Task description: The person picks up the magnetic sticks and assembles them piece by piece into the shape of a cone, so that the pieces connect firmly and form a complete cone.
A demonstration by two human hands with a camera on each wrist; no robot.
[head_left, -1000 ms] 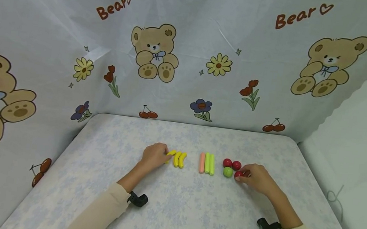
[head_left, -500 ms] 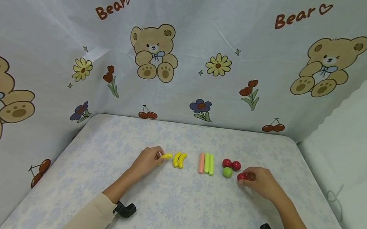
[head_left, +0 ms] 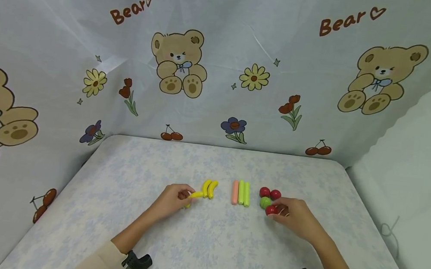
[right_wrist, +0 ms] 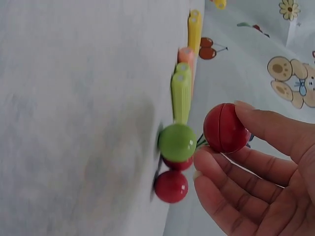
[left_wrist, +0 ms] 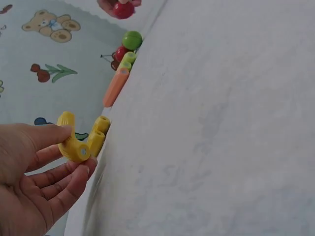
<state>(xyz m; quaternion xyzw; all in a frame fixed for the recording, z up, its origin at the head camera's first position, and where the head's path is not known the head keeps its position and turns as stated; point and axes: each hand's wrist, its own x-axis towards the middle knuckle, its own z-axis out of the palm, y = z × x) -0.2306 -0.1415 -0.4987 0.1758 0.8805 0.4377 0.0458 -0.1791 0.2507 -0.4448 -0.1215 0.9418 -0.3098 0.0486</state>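
Observation:
My left hand (head_left: 172,198) pinches a yellow toy banana (left_wrist: 74,147) between thumb and fingers, raised above the tabletop in the left wrist view. Two more toy bananas (head_left: 209,189) lie side by side just right of it. In my right hand (head_left: 296,216) is a red ball with a seam around it (right_wrist: 226,128), gripped by thumb and fingertips and lifted off the table. Close by sit a green ball (right_wrist: 177,142) and two other red balls (head_left: 270,193), grouped together. From the head view, fingers hide part of the held ball and banana.
One pink stick (head_left: 235,192) and two light green sticks (head_left: 244,193) lie parallel between the bananas and balls. The pale, blue-patterned table (head_left: 204,246) ends at a bear-print cloth (head_left: 210,108) hanging behind it. A black camera mount is strapped to each wrist.
The left hand has drawn its banana away from the other two, leftward and nearer the body. The right hand has lifted the red ball, shifting first right, then back left and nearer.

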